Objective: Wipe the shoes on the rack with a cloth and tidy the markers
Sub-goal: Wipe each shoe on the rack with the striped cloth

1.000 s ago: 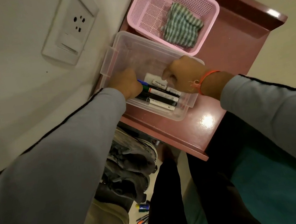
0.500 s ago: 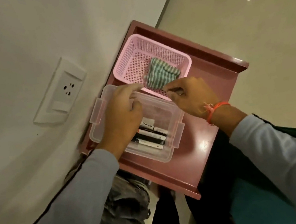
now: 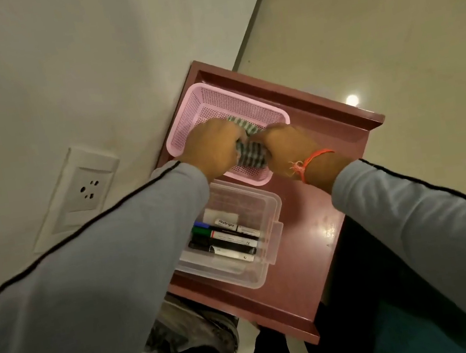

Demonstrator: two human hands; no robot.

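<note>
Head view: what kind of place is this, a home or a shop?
Probably a home entryway or hallway corner: a low reddish shoe rack stands against a plain wall with a power socket, worn shoes below it, glossy tiled floor beside.

Wall socket (image 3: 87,187): white plate with three-pin holes, set in the pale wall at left.
Floor (image 3: 385,30): glossy beige tiles at far right, with bright spots of reflected light.
Teal surface (image 3: 410,337): at near right, partly hidden; what it is cannot be told.
Wall (image 3: 55,67): plain off-white, filling the far left.
</note>
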